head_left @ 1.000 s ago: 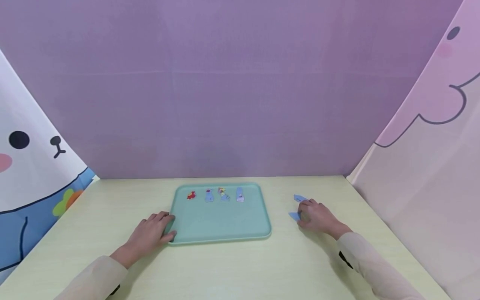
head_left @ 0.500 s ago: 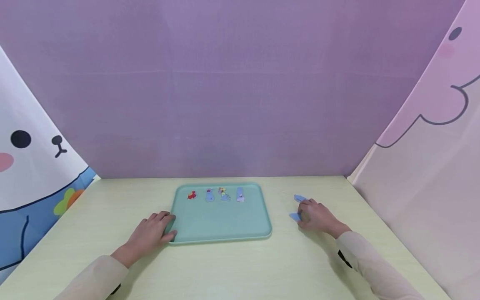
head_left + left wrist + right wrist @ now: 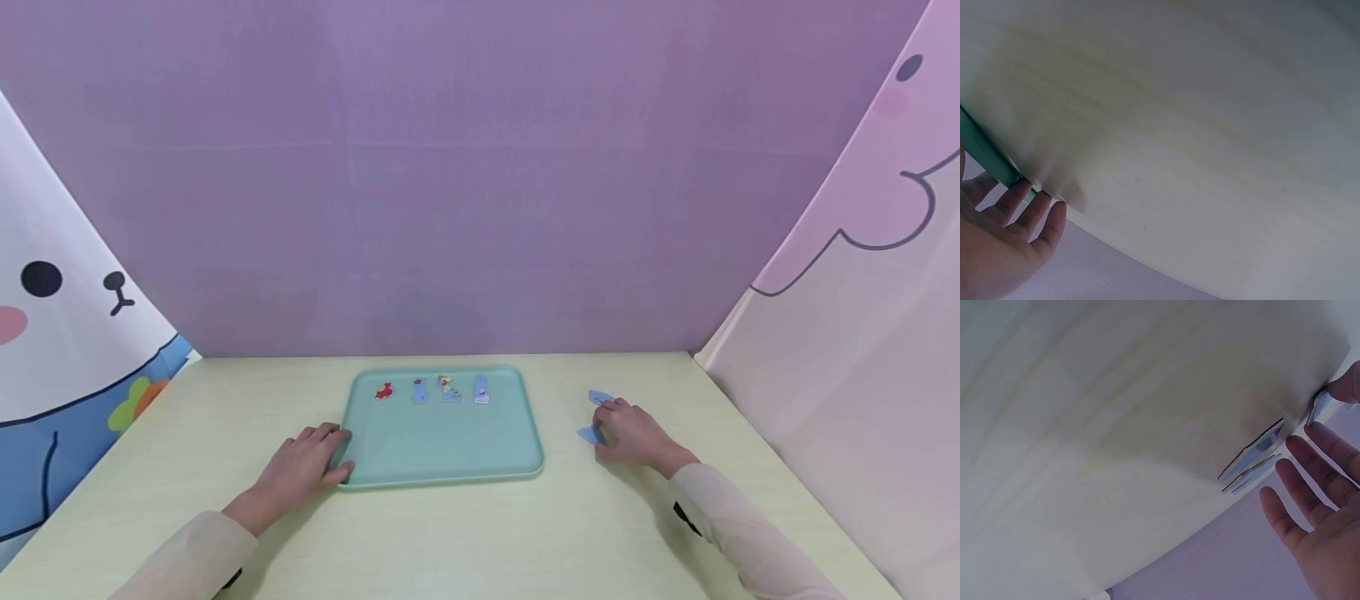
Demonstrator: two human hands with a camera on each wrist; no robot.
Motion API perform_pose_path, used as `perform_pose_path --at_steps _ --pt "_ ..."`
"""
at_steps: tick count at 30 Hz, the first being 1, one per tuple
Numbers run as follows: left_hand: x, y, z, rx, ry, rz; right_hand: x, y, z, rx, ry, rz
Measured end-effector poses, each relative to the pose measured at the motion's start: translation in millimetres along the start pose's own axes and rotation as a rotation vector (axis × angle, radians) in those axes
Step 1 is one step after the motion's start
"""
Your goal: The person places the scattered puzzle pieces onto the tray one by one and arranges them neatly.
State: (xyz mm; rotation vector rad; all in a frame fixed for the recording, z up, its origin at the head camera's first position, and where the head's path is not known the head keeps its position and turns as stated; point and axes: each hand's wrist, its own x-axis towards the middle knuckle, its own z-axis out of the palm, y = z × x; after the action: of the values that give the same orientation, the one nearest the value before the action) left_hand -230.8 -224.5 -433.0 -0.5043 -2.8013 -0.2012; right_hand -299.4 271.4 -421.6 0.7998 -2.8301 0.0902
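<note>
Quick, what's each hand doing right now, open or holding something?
Left hand: open, resting on the left edge of the teal rectangular tray.
Right hand: pinching a small, flat, pale-blue piece between thumb and forefinger.

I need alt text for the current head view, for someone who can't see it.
A person's right hand pinches a flat blue piece at a pale table, with another blue piece just beyond. The left hand rests on the left edge of a mint-green tray, which holds a row of small printed pieces along its far side.
</note>
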Motion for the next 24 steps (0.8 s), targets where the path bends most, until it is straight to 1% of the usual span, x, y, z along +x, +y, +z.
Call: perform_pose_path --at_steps 6,11,13,16,17,21,24 --pt "0.0 0.0 -0.7 0.005 0.009 0.005 0.0 -1.3 -1.9 0.008 0.019 -0.012" --pt "-0.2 0.7 -1.4 0.004 0.011 0.011 -0.1 -2.2 -2.0 0.017 0.103 -0.079" --pt "-0.3 0.9 -1.4 0.004 0.013 0.013 0.0 -3.0 -2.4 0.024 0.126 -0.094" --pt "-0.3 1.1 -1.2 0.003 0.015 0.014 1.4 -5.0 -4.2 0.039 0.119 -0.085" --pt "-0.3 1.1 -1.1 0.003 0.015 0.013 1.9 -5.6 -4.7 0.047 0.102 -0.068" --pt "-0.1 1.3 -1.1 0.007 0.015 0.013 6.7 -8.1 -7.6 0.038 0.069 -0.037" --pt "0.1 1.7 -1.5 0.007 0.014 0.013 11.1 -11.0 -10.4 0.038 0.062 -0.031"
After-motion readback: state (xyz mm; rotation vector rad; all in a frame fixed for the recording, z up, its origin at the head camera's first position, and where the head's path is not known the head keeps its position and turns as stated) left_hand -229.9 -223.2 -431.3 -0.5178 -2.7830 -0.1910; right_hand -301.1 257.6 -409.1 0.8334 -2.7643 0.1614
